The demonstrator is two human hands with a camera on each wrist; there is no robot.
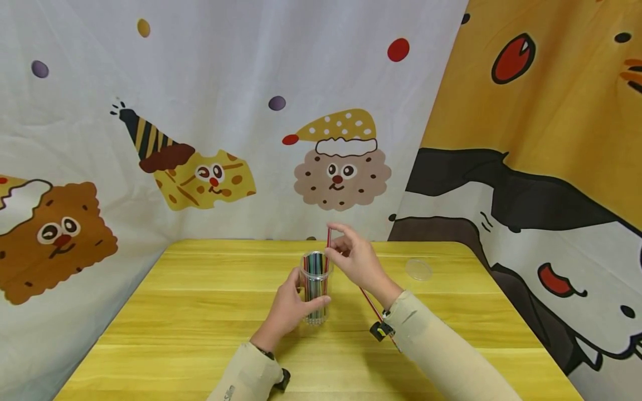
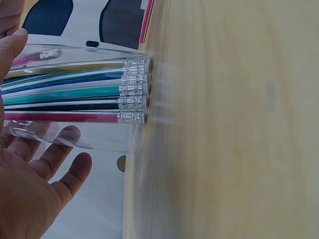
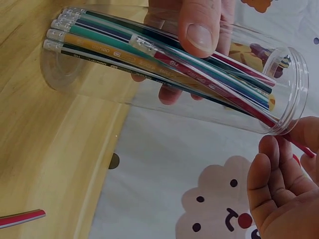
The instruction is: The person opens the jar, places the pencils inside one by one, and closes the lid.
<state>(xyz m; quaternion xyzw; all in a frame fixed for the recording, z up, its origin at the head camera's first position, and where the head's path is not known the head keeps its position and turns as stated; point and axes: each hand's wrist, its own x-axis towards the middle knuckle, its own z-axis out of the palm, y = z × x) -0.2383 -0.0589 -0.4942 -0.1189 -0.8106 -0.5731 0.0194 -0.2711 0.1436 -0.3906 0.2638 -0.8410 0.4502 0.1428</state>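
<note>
Left hand [image 1: 290, 306] curls round a clear jar [image 1: 315, 322] standing upright on the worktop [image 1: 200, 312], while the right hand [image 1: 358, 260] pinches a red pencil [image 1: 328, 238] at the jar's mouth in the head view. Under the right forearm lies another red pencil [image 1: 370, 302], partly hidden; a clear lid [image 1: 418, 269] rests farther right. Behind hangs a cartoon-printed curtain [image 1: 225, 61].

From the left wrist, several coloured pencils [image 2: 99, 93] stand inside the jar, eraser ends down at its base.

From the right wrist, the pinched pencil slants through the rim, its eraser end inside, above the jar's bottom; the left thumb [image 3: 199, 30] lies against the jar's side.
</note>
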